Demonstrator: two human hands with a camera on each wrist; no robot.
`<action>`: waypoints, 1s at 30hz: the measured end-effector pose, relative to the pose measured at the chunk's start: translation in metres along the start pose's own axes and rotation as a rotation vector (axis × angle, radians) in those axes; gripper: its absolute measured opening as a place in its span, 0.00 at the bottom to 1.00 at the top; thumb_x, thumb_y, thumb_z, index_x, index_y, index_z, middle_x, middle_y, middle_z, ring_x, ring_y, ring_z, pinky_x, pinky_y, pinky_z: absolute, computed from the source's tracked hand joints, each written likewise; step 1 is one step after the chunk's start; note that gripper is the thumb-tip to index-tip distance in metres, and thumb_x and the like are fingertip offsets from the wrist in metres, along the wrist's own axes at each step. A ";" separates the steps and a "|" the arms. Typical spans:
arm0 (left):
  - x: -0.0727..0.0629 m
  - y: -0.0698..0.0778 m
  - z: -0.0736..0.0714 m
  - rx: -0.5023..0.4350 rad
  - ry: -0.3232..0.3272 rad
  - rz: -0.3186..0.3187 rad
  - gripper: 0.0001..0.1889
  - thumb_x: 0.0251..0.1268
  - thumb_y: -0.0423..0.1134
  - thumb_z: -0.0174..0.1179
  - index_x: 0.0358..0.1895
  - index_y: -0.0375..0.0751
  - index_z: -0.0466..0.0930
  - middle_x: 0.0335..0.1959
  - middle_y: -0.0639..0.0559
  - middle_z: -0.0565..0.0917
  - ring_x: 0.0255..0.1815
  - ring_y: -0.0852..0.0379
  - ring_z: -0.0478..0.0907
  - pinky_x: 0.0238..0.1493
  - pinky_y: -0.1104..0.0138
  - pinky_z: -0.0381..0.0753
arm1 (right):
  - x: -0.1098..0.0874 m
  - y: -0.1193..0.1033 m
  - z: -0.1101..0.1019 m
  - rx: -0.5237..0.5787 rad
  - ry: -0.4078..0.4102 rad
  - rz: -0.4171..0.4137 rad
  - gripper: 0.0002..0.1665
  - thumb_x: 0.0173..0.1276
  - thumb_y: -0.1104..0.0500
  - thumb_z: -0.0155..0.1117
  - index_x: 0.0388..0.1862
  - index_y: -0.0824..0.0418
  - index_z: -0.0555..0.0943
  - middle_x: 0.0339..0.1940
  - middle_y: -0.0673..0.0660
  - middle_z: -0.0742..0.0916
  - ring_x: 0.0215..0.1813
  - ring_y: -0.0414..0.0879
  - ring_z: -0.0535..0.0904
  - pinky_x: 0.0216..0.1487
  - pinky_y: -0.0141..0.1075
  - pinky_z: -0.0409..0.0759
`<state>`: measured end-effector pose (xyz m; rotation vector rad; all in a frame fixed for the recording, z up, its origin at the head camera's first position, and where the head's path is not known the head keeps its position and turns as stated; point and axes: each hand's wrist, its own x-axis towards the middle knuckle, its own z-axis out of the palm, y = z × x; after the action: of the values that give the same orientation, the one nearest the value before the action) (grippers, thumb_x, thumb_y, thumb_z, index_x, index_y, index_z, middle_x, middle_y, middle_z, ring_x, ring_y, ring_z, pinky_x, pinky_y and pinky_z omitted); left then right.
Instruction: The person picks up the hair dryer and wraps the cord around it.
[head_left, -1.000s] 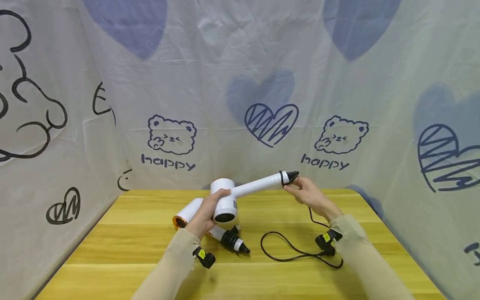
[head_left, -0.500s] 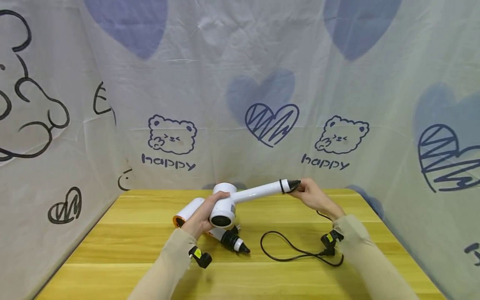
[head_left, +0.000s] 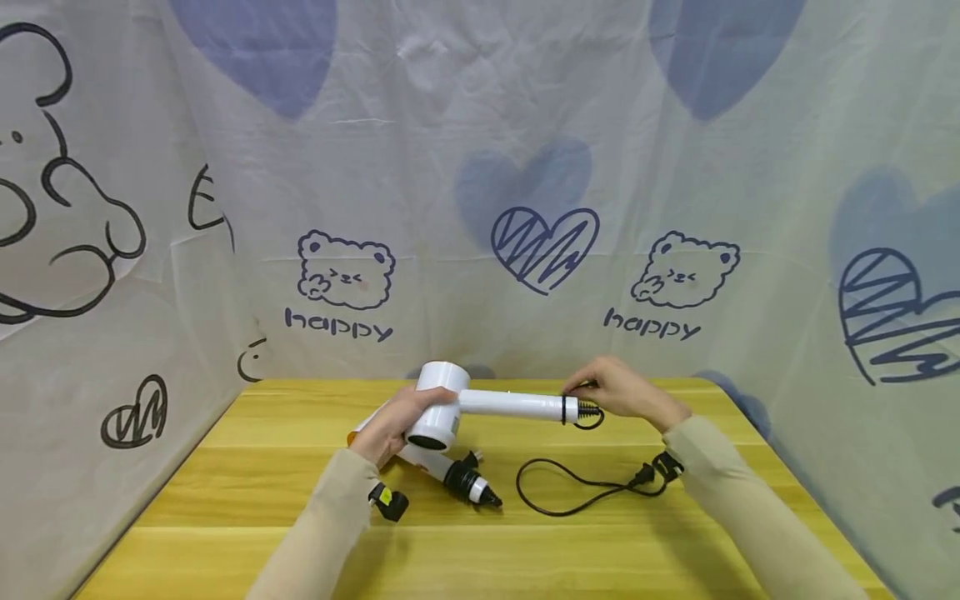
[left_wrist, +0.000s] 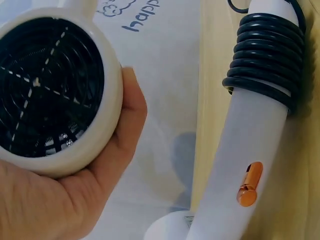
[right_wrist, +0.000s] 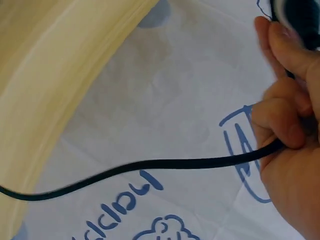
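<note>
My left hand (head_left: 392, 423) grips the round head of a white hair dryer (head_left: 498, 404), whose handle points right, nearly level above the table. The dark grille (left_wrist: 55, 95) of its head faces the left wrist camera. Close by the handle's end, my right hand (head_left: 622, 390) holds the black cord (right_wrist: 190, 163) between curled fingers. One turn of cord circles the handle near its ribbed black tip (head_left: 588, 410). Below the left hand lies a second white hair dryer (left_wrist: 225, 150), partly hidden, with its black cord (left_wrist: 267, 52) coiled round its handle.
The held dryer's cord runs down into a loose loop on the wooden table (head_left: 480, 558), with a black plug (head_left: 643, 474) under the right wrist. A printed cloth (head_left: 450, 167) hangs behind the table and along both sides.
The held dryer's handle has dropped from an upward slant to nearly level. My right hand has moved from beyond the tip to above the handle's end. The plug end has shifted slightly.
</note>
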<state>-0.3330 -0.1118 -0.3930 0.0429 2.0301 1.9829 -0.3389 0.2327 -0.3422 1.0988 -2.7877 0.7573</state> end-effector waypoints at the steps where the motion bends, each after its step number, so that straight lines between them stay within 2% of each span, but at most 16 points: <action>1: 0.000 0.001 0.001 0.017 0.009 0.029 0.34 0.58 0.46 0.64 0.66 0.37 0.63 0.44 0.39 0.80 0.35 0.49 0.82 0.36 0.57 0.87 | 0.002 -0.002 0.000 -0.028 -0.010 0.003 0.11 0.67 0.65 0.63 0.46 0.58 0.88 0.44 0.55 0.90 0.43 0.46 0.86 0.47 0.38 0.85; 4: 0.000 0.002 0.005 0.073 0.072 0.105 0.35 0.56 0.44 0.66 0.66 0.38 0.62 0.47 0.38 0.78 0.36 0.49 0.81 0.35 0.59 0.86 | 0.007 -0.008 0.001 -0.167 -0.015 0.049 0.07 0.69 0.61 0.63 0.39 0.58 0.88 0.33 0.51 0.89 0.33 0.40 0.82 0.36 0.34 0.83; 6: 0.001 0.002 0.008 0.120 0.132 0.147 0.36 0.55 0.45 0.67 0.64 0.35 0.63 0.48 0.37 0.77 0.36 0.49 0.80 0.34 0.60 0.86 | 0.010 -0.012 0.004 -0.281 0.000 0.093 0.09 0.70 0.58 0.63 0.31 0.58 0.86 0.24 0.48 0.85 0.24 0.38 0.76 0.27 0.31 0.77; 8: 0.002 0.001 0.010 0.142 0.182 0.166 0.37 0.54 0.45 0.68 0.64 0.35 0.63 0.49 0.37 0.77 0.37 0.49 0.80 0.34 0.61 0.85 | 0.013 -0.016 0.008 -0.372 0.019 0.149 0.13 0.71 0.56 0.62 0.26 0.56 0.83 0.17 0.47 0.78 0.19 0.38 0.69 0.21 0.30 0.70; 10: 0.002 0.000 0.012 0.135 0.211 0.177 0.38 0.53 0.45 0.69 0.65 0.36 0.63 0.50 0.36 0.77 0.37 0.48 0.80 0.34 0.60 0.85 | 0.014 -0.020 0.012 -0.416 0.055 0.191 0.14 0.72 0.55 0.60 0.25 0.57 0.81 0.16 0.47 0.76 0.18 0.39 0.68 0.19 0.30 0.67; 13: 0.002 0.000 0.015 0.108 0.234 0.206 0.38 0.53 0.45 0.69 0.67 0.39 0.63 0.51 0.37 0.77 0.38 0.48 0.80 0.35 0.59 0.86 | 0.016 -0.024 0.016 -0.406 0.146 0.234 0.13 0.72 0.56 0.59 0.29 0.58 0.83 0.17 0.48 0.78 0.18 0.40 0.70 0.19 0.31 0.68; 18: -0.001 0.002 0.019 0.097 0.276 0.240 0.39 0.52 0.44 0.70 0.68 0.41 0.63 0.53 0.38 0.76 0.40 0.47 0.80 0.36 0.59 0.86 | 0.017 -0.027 0.019 -0.330 0.285 0.270 0.13 0.71 0.56 0.60 0.27 0.58 0.84 0.17 0.49 0.80 0.18 0.42 0.71 0.19 0.33 0.69; 25: -0.002 0.003 0.027 0.124 0.355 0.258 0.41 0.51 0.46 0.72 0.67 0.38 0.62 0.54 0.38 0.75 0.45 0.44 0.79 0.37 0.59 0.86 | 0.020 -0.032 0.023 -0.257 0.338 0.379 0.15 0.71 0.54 0.59 0.27 0.58 0.86 0.14 0.49 0.78 0.15 0.42 0.69 0.14 0.33 0.64; 30: -0.001 0.003 0.035 0.141 0.461 0.284 0.44 0.47 0.47 0.73 0.68 0.38 0.61 0.53 0.38 0.76 0.47 0.43 0.79 0.40 0.58 0.85 | 0.023 -0.034 0.029 -0.273 0.407 0.388 0.15 0.70 0.55 0.60 0.24 0.58 0.84 0.13 0.51 0.76 0.14 0.43 0.67 0.13 0.33 0.61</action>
<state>-0.3246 -0.0780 -0.3901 -0.1115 2.5769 2.1672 -0.3296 0.1835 -0.3485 0.3162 -2.6574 0.5241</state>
